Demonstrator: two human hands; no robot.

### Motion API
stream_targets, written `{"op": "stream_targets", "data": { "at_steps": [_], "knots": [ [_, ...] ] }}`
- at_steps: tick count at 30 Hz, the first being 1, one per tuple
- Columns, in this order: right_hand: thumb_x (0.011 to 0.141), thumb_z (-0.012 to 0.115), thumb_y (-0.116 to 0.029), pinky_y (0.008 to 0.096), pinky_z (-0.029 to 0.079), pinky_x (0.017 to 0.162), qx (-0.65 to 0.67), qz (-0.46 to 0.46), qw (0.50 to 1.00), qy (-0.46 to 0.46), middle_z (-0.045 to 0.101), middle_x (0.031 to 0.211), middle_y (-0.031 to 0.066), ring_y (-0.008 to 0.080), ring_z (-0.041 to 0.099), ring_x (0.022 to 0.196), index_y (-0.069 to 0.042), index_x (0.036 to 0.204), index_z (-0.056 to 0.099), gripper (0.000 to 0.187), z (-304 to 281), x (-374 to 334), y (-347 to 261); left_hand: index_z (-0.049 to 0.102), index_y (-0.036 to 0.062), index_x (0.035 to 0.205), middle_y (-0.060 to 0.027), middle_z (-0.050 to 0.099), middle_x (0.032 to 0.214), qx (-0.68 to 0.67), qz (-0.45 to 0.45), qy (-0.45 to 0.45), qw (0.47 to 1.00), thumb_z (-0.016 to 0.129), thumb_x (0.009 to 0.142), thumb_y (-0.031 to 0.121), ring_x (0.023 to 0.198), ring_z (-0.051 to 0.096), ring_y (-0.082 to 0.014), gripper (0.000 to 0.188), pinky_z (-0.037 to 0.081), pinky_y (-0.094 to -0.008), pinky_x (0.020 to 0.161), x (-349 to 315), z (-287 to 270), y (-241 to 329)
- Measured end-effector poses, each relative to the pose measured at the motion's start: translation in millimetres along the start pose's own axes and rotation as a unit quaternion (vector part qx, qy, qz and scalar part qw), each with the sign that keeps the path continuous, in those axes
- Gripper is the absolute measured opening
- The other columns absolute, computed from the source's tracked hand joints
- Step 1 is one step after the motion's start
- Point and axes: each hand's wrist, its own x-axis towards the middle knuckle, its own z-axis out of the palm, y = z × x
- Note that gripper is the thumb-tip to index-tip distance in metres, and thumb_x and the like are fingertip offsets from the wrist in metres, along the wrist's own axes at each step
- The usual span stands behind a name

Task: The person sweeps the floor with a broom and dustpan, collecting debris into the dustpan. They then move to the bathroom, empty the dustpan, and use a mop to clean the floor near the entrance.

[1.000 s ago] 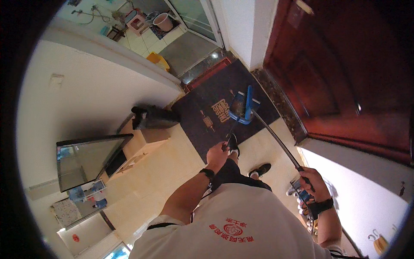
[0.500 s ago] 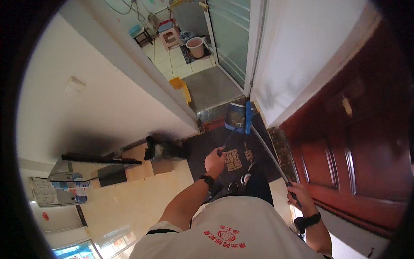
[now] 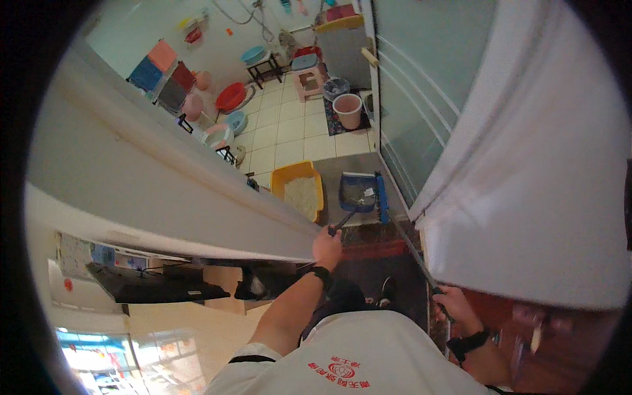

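My left hand [image 3: 327, 244] is wrapped round the dark handle of a blue dustpan [image 3: 359, 205], which holds grey debris and small white scraps. The dustpan is over the grey mat [image 3: 332, 164] just beyond the doorway. In my right hand [image 3: 455, 304] is the long handle of a broom [image 3: 382, 199]. Its blue head stands against the right side of the dustpan. Left of the dustpan, a yellow litter tray [image 3: 318, 192] holds pale granular material.
A frosted glass door [image 3: 421, 99] stands at the right. Beyond lie a pink bucket [image 3: 347, 112], a plastic stool [image 3: 307, 79], a red basin [image 3: 230, 97] and a blue basin [image 3: 236, 120] on tiles. A white wall [image 3: 197, 191] borders the left; a threshold [image 3: 375, 233] crosses the doorway.
I have moved forward to the doorway, carrying the dustpan and broom together from the dark doormat over the threshold. More of the tiled room and the whole yellow tray now show.
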Motion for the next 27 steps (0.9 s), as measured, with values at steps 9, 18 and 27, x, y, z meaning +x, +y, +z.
{"op": "stream_targets", "data": {
  "at_steps": [9, 18, 27],
  "knots": [
    [0.092, 0.054, -0.006, 0.0307, 0.046, 0.046, -0.015, -0.028, 0.999, -0.028, 0.055, 0.059, 0.0063, 0.0132, 0.048, 0.041, 0.005, 0.119, 0.058, 0.029, 5, 169, -209, 0.066, 0.0065, 0.11, -0.0183, 0.071, 0.096, -0.039, -0.002, 0.1, 0.994, 0.065, 0.091, 0.035, 0.093, 0.066, -0.04, 0.034, 0.051, -0.0488, 0.078, 241, -17, 91],
    [0.091, 0.053, -0.006, 0.0289, 0.044, 0.042, -0.008, -0.049, 0.998, -0.029, 0.056, 0.059, 0.007, 0.0133, 0.048, 0.04, 0.003, 0.1, 0.06, 0.015, 45, 317, -410, 0.067, 0.0027, 0.104, -0.0192, 0.071, 0.093, -0.08, 0.036, 0.137, 0.987, 0.068, 0.089, 0.032, 0.089, 0.067, -0.04, 0.033, 0.051, -0.0469, 0.075, 516, -68, 197],
    [0.088, 0.054, -0.001, 0.0311, 0.044, 0.042, -0.043, -0.062, 0.997, 0.032, 0.056, 0.058, 0.0069, 0.0147, 0.053, 0.044, 0.004, 0.097, 0.059, 0.011, 63, 500, -566, 0.067, -0.0037, 0.096, -0.0218, 0.07, 0.088, -0.192, 0.037, 0.203, 0.959, 0.071, 0.088, 0.029, 0.085, 0.067, -0.0393, 0.034, 0.051, -0.0464, 0.075, 837, -35, 233]
  ]
}}
